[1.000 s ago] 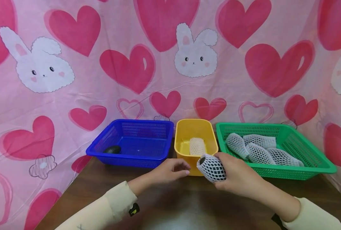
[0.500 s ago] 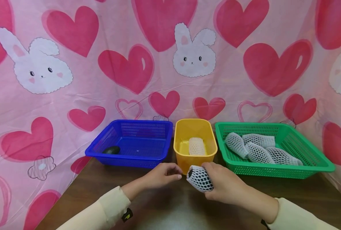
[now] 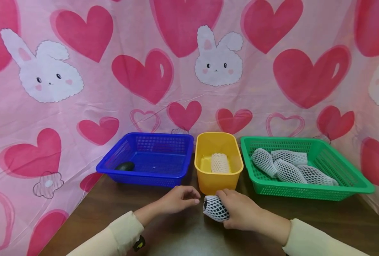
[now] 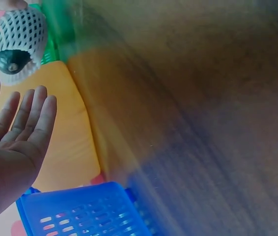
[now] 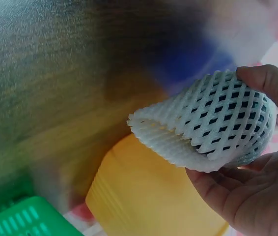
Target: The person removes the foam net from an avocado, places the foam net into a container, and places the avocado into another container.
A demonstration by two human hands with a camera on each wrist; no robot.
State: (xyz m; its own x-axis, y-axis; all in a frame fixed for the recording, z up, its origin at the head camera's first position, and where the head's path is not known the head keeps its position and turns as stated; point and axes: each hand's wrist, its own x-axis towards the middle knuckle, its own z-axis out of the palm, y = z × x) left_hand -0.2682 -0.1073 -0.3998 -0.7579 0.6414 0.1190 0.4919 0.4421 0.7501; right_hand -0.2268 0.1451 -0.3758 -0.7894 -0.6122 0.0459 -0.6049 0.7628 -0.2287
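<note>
My right hand (image 3: 242, 211) grips a dark green avocado (image 4: 12, 61) wrapped in a white foam net sleeve (image 5: 222, 115), in front of the yellow bin. The stem end shows at one mouth of the sleeve in the left wrist view; at the other end the net hangs loose past the fruit in the right wrist view. My left hand (image 3: 180, 199) is just left of the wrapped avocado, apart from it, fingers relaxed and holding nothing. Another foam net (image 3: 219, 163) lies in the yellow bin (image 3: 219, 183).
At the left is a blue basket (image 3: 151, 179) with a bare avocado (image 3: 125, 166) in its near left corner. A green basket (image 3: 308, 190) at the right holds several net-wrapped items (image 3: 288, 171). A pink heart-patterned cloth (image 3: 183, 89) hangs behind the brown table (image 3: 176, 234).
My right hand has drawn the wrapped avocado left and down, away from the yellow bin toward the table's front. My left hand has moved slightly left and down.
</note>
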